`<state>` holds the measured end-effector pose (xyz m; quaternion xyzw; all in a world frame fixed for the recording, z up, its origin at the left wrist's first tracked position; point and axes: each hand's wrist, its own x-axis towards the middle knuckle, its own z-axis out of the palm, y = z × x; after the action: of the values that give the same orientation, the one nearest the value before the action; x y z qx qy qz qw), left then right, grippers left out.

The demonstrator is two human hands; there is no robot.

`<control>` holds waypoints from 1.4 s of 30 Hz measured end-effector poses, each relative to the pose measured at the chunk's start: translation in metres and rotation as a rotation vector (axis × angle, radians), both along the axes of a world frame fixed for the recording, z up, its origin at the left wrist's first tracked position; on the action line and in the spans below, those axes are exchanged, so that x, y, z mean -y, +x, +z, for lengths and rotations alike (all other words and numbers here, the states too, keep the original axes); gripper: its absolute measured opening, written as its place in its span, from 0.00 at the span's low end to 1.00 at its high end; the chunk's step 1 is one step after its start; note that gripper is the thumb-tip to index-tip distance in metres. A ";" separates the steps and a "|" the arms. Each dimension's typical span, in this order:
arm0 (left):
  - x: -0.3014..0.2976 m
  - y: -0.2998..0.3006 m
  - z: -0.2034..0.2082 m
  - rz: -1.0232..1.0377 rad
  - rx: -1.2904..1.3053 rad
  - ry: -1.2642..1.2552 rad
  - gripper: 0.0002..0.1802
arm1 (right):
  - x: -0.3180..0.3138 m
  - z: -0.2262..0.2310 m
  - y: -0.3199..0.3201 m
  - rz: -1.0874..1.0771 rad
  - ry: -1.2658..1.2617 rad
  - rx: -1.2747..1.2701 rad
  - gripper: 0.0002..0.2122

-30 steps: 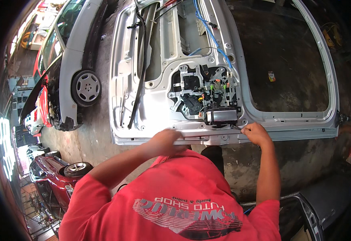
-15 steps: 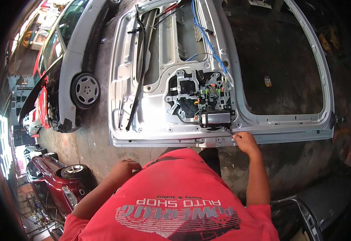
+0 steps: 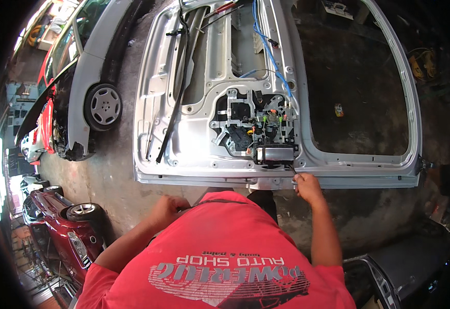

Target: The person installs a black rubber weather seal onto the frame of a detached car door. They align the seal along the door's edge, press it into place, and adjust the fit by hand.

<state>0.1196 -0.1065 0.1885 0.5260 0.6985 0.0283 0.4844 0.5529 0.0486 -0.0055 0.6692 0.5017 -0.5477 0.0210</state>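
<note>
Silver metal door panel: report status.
Right hand holding slim dark tool beside silver-and-black rectangular box. Left hand off panel, by red shirt. Blue cable lying along panel, beyond box.

The red shirt [image 3: 209, 219] carries three lines of printed lettering [image 3: 229, 259], upside down in view: small black, larger white, then largest in grey above a striped grey-and-black graphic. Print on the small yellow-and-red packet [image 3: 338, 109] is too small to read.
</note>
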 end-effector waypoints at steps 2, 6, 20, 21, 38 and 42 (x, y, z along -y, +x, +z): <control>0.001 0.000 -0.007 -0.127 -0.012 0.122 0.09 | 0.008 -0.003 -0.008 -0.056 -0.023 -0.050 0.17; -0.012 -0.002 -0.024 -0.311 0.042 0.272 0.07 | 0.016 -0.001 -0.020 -0.154 -0.124 -0.122 0.16; -0.062 -0.032 -0.035 -0.143 0.168 -0.357 0.18 | 0.054 -0.043 -0.029 -0.615 -0.005 -0.318 0.14; -0.065 -0.032 -0.036 -0.099 0.149 -0.350 0.19 | 0.054 -0.041 -0.031 -0.649 -0.032 -0.347 0.14; 0.089 -0.047 -0.118 0.336 0.118 -0.248 0.21 | 0.054 -0.017 -0.068 -0.889 -0.154 -0.354 0.16; 0.163 -0.024 -0.170 0.415 0.166 -0.253 0.22 | 0.058 -0.020 -0.067 -0.780 -0.056 -0.279 0.16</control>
<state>0.0955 -0.2699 0.0184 0.3025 0.7474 0.0828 0.5857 0.4857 -0.0098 -0.0259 0.7278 0.1935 -0.6133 -0.2382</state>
